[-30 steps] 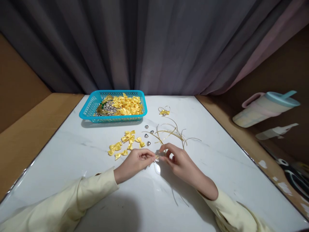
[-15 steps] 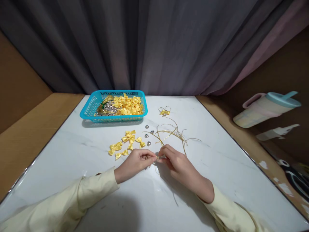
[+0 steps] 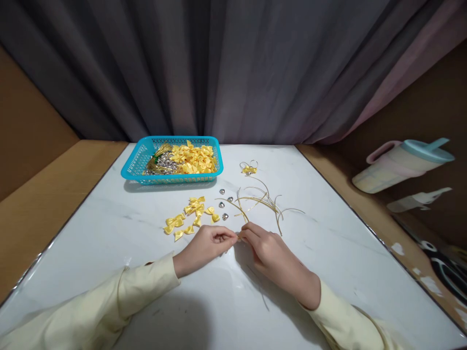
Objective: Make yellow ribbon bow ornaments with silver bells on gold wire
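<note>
**Head view: both hands pinched on one small gold piece at mid-bench**

Head view. The left hand (image 3: 204,245) and the right hand (image 3: 268,250) meet fingertip to fingertip just above the white bench (image 3: 328,253). Both grips are narrow, thumb against forefinger, and closed on the same small gold piece (image 3: 239,237), which sits between them at the meeting point. It is too small to tell whether it is a cord end, a bow, or both. A thin cord (image 3: 260,291) trails from the grip toward the person across the bench, apparently part of the held piece. The two-sided pinch appears to steady so fine a part; wrists rest low on the bench for the same reason, in my judgement.

Supplies lie within short reach beyond the grip. Loose yellow bows (image 3: 189,216) sit just beyond and left of it. Small silver heart beads (image 3: 224,206) lie directly beyond. Gold cord lengths (image 3: 259,201) fan out beyond and right, one end nearly touching the right fingers. Further off, a bow with cord loops (image 3: 248,168) lies alone. The blue basket (image 3: 135,167), well beyond and left, holds the bulk stock of bows, beads and cord.

A lidded pitcher (image 3: 401,163) stands off the bench, far right.
</note>
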Tool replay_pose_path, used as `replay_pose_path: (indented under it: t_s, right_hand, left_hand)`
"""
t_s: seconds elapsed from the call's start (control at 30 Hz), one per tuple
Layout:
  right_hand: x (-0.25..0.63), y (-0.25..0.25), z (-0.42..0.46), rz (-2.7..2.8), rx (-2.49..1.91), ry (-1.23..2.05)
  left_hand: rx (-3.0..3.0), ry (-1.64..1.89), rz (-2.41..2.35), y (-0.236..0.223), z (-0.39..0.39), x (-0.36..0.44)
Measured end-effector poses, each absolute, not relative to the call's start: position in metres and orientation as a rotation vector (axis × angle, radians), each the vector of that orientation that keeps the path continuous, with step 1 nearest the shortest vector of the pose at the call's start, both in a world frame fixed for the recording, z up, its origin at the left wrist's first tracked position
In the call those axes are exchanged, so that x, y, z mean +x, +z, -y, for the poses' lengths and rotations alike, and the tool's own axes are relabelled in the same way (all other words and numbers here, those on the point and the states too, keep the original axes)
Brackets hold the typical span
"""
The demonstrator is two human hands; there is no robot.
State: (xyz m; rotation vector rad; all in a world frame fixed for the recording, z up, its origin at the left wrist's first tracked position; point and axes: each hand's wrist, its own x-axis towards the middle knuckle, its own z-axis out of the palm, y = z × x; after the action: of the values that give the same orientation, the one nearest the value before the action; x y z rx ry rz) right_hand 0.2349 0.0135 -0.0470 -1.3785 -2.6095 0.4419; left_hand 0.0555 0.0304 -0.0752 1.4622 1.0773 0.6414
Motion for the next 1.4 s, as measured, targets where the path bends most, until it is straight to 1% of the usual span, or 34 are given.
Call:
replay_pose_path:
  t_s: [0.2,0.4,0.73,0.97,1.1,1.17,1.27,1.4]
  right_hand:
    - [0.239,-0.051,-0.016,2.604,-1.402,0.378]
    - [0.242,-0.05,-0.017,2.598,-1.4,0.394]
    - [0.24,-0.035,-0.017,2.547,-1.282,0.662]
    - [0.24,-0.052,-0.019,2.544,-1.202,0.581]
    - [0.242,-0.055,-0.02,2.595,-1.23,0.522]
    - [0.242,-0.053,-0.02,2.598,-1.23,0.574]
    - [0.241,-0.046,-0.021,2.563,-1.226,0.733]
    - [0.242,-0.036,-0.024,2.523,-1.265,0.874]
  left_hand:
    - [1.436,0.61,-1.029,-0.071,-0.031,0.054]
    - [1.439,0.625,-1.016,-0.069,-0.031,0.054]
    - [1.473,0.653,-1.002,-0.076,-0.032,0.052]
    - [1.488,0.631,-0.987,-0.071,-0.032,0.054]
    - [1.544,0.619,-0.996,-0.071,-0.031,0.054]
    - [1.619,0.627,-1.013,-0.072,-0.029,0.054]
    - [1.731,0.637,-1.036,-0.072,-0.028,0.055]
    - [1.77,0.645,-1.063,-0.071,-0.027,0.055]
